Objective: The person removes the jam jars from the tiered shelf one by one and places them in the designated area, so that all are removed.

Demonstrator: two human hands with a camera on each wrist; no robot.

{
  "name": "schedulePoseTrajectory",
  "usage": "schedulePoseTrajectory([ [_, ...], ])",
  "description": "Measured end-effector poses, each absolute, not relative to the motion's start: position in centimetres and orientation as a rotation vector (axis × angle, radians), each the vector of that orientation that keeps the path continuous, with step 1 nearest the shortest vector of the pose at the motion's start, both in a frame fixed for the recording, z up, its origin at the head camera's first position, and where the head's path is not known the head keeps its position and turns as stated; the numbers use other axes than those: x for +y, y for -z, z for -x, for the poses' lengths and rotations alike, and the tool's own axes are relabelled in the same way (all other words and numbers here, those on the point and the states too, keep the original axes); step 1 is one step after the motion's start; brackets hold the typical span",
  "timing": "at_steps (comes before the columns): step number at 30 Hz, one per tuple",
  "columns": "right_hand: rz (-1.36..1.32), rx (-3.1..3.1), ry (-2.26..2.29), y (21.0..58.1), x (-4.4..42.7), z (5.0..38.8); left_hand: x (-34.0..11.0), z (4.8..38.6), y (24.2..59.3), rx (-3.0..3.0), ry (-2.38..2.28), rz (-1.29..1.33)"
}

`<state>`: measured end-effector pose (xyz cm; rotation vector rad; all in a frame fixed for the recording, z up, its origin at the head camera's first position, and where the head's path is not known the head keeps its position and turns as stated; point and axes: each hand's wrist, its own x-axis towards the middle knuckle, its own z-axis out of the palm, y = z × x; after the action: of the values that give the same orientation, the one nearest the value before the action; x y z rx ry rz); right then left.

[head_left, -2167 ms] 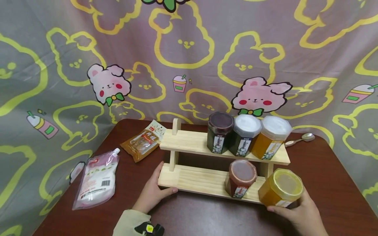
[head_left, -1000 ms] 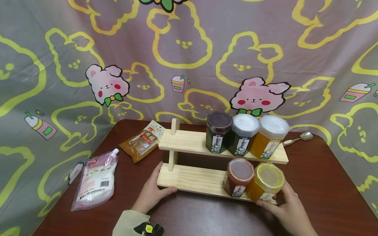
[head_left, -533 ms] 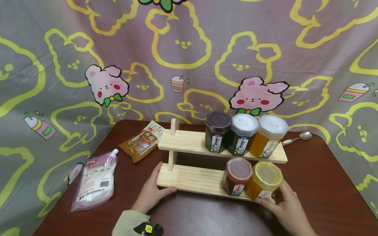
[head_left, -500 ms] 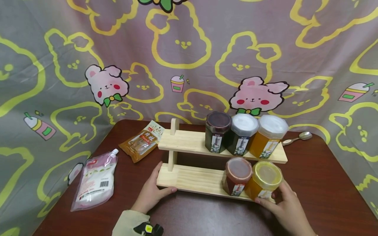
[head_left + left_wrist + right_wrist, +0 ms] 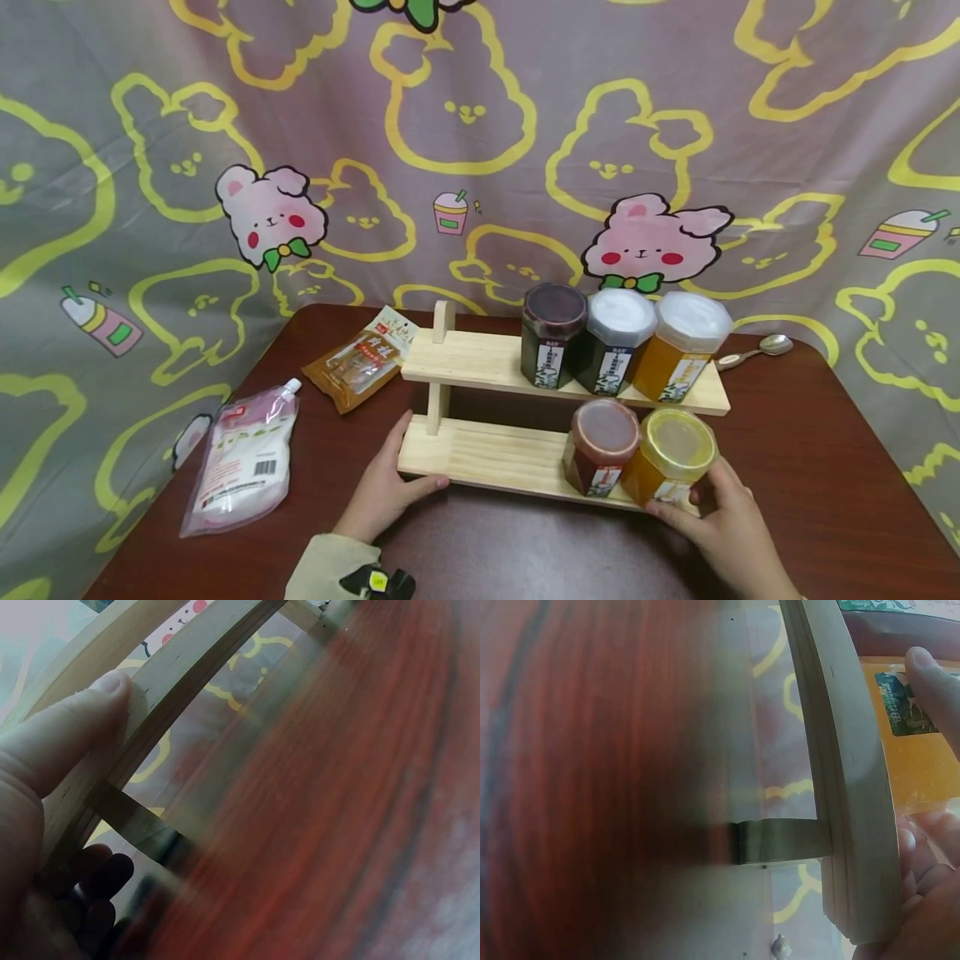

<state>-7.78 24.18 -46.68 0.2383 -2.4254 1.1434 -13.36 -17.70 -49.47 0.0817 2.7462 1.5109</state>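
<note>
A two-tier wooden rack stands on the table. My left hand grips the left end of its lower shelf; in the left wrist view the thumb lies on the wood and the other fingers curl beneath. My right hand holds a yellow jar at the right end of the lower shelf, thumb in front, fingers around its right side. Touching or nearly touching it on the left is a red-brown jar. The right wrist view shows the thumb against the jar's label.
On the upper shelf stand a dark-lidded jar, a white-lidded dark jar and a white-lidded amber jar. A spouted pouch and a brown packet lie left of the rack. A spoon lies behind its right end.
My right hand has moved the yellow jar left, onto the lower shelf beside the red-brown jar, which has shifted slightly left. The left hand keeps its grip on the rack.
</note>
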Motion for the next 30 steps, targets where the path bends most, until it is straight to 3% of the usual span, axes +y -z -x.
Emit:
schedulePoseTrajectory([
  [30, -0.100, -2.500, -1.163, 46.89, 24.33, 6.86, -17.88, 13.03, 49.85, 2.740, -1.494, -0.071],
])
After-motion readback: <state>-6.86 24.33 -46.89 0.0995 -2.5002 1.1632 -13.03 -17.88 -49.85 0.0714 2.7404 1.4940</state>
